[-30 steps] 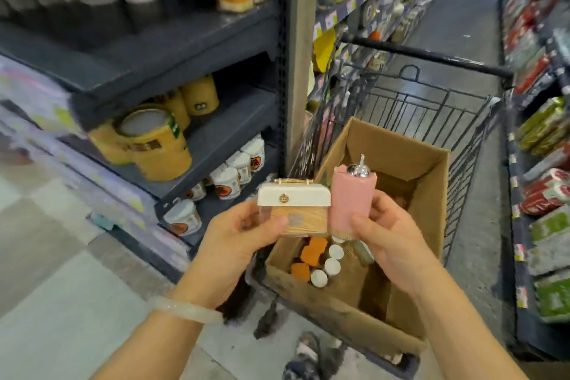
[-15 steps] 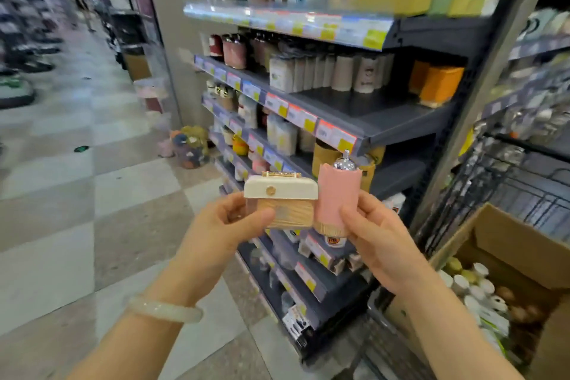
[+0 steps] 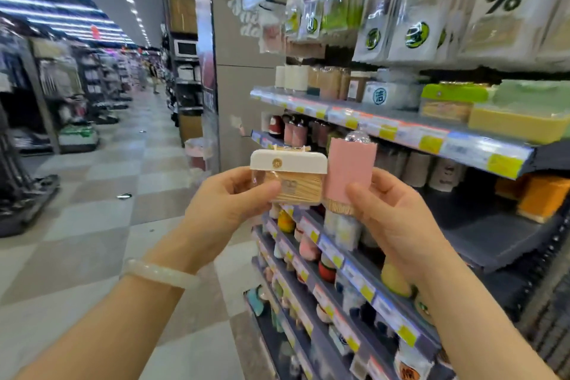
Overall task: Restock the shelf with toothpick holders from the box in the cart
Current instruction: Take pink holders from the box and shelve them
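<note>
The view is now swinging away from the cart and box, both gone from sight, and onto the shelf [image 3: 401, 133] filling the 1 to 5 o'clock side, which suggests both pieces are about to be placed. The left hand [image 3: 222, 207] is pinching a white-lidded toothpick holder [image 3: 288, 177], thumb across its clear front, fingers behind. The right hand [image 3: 391, 213] is gripping a pink toothpick holder [image 3: 350, 173], thumb on its face; the two holders are touching side by side at centre. A pale bracelet [image 3: 160, 273] is circling the left wrist. A checkered floor [image 3: 92, 225] is stretching toward 10 o'clock down a store aisle.
</note>
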A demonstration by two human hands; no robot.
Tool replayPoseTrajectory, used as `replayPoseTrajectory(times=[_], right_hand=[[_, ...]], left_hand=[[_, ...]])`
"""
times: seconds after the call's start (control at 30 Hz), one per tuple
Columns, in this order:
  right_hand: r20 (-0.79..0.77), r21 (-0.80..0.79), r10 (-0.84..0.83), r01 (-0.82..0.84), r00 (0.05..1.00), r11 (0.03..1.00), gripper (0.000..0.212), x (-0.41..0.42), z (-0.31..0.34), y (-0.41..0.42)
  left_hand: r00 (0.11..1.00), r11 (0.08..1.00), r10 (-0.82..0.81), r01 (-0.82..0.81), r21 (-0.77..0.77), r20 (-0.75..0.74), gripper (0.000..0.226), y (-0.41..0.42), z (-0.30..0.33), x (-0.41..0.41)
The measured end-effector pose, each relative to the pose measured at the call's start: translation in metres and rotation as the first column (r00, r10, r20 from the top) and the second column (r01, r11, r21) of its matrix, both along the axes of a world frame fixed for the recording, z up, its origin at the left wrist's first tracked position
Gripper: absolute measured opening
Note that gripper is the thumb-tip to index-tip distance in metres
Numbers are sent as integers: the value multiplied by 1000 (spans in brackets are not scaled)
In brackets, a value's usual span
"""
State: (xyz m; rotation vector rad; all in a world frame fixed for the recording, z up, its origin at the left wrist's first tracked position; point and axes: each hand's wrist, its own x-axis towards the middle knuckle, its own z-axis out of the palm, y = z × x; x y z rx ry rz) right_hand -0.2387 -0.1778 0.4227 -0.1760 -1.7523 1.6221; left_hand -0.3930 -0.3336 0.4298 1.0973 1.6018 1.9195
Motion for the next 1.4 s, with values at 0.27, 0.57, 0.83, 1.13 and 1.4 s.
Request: replayPoseTrajectory(times=[0.27, 0.57, 0.83, 1.13, 1.4], right_hand=[[-19, 76, -70, 71, 997, 995, 53, -71, 30, 34], [45, 92, -281, 277, 959, 957, 37, -126, 35, 63], [-113, 38, -622, 628, 775, 777, 60, -148, 49, 80], [-169, 60, -909, 924, 381, 377, 54, -98, 63, 76], [-162, 108, -950, 962, 267, 252, 63, -48, 85, 74]], left_hand=[[997, 997, -70, 71, 38, -30, 38, 41, 29, -75], [983, 984, -179, 179, 18, 26, 36, 100, 25, -144], [875, 876, -481, 481, 4, -52, 37, 180, 52, -188], [636, 646, -752, 763, 1, -173, 40, 251, 78, -142], [598, 614, -766, 790, 9, -238, 34, 289, 105, -83]])
